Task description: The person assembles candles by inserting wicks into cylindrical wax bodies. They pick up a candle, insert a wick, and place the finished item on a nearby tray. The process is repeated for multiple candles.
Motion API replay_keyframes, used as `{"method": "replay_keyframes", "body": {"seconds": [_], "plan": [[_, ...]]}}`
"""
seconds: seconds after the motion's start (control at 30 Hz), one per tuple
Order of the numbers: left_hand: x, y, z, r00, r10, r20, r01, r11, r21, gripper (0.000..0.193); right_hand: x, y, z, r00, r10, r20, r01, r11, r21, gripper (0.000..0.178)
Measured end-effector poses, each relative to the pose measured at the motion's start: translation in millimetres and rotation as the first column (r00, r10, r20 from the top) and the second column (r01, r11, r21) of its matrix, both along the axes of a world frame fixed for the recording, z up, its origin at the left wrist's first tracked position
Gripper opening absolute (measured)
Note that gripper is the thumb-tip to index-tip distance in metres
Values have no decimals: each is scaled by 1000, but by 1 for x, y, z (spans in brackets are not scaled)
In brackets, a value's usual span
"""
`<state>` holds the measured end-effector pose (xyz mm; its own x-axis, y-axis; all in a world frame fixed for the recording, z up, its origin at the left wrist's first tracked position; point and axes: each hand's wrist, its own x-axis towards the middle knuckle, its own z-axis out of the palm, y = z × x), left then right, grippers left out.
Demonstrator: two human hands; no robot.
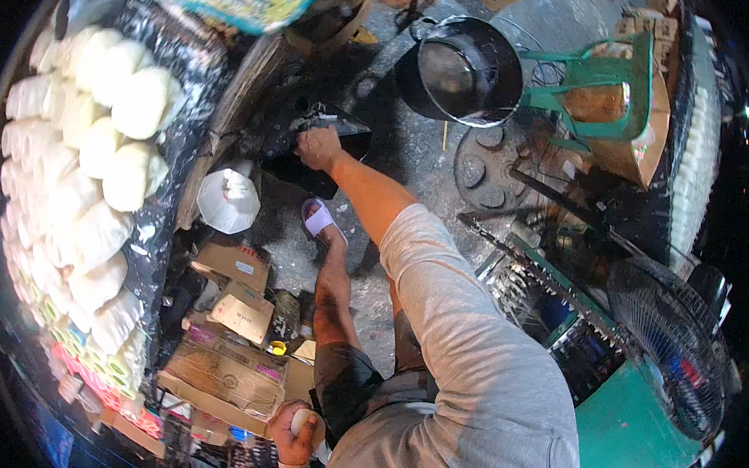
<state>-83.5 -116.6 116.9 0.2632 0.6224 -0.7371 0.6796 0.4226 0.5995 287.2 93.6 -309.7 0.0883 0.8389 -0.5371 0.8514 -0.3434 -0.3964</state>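
My left hand [292,439], low in the view near my body, is closed around a whitish rounded piece [303,420] that resembles the white wax-like cylinders on the left. My right arm is stretched far forward. At its end my right hand [318,147] has its fingers curled at the top of a black box-like container [354,140]. Whatever those fingers hold is hidden. Beside this container a white, many-sided bucket-like vessel [228,201] stands on the floor.
Stacked white cylinders [100,226] fill the table at left. Cardboard boxes [224,375] lie below it. Ahead right are a large black pot [470,73], a green chair [606,94] and a round metal plate [486,168]. A black fan [668,338] stands right, above a green panel [637,434].
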Motion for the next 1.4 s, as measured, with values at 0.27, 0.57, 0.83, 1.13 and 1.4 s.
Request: {"method": "replay_keyframes", "body": {"seconds": [0.27,0.57,0.83,1.13,1.4], "plan": [[3,49,9,983,-179,27,180,983,-39,32,15,-149,56,984,-177,30,179,975,-134,32],[28,94,15,874,-476,99,472,879,65,31,-13,-303,88,946,-307,100,321,927,-195,31],[53,76,4,753,-645,132,630,764,143,29,12,-484,79,942,-284,181,335,851,-404,23],[64,56,-15,735,-669,115,641,740,204,31,3,-639,47,993,-60,104,119,597,-794,39],[90,22,8,727,-671,148,636,738,225,31,-9,-633,66,937,-322,132,298,545,-784,42]]}}
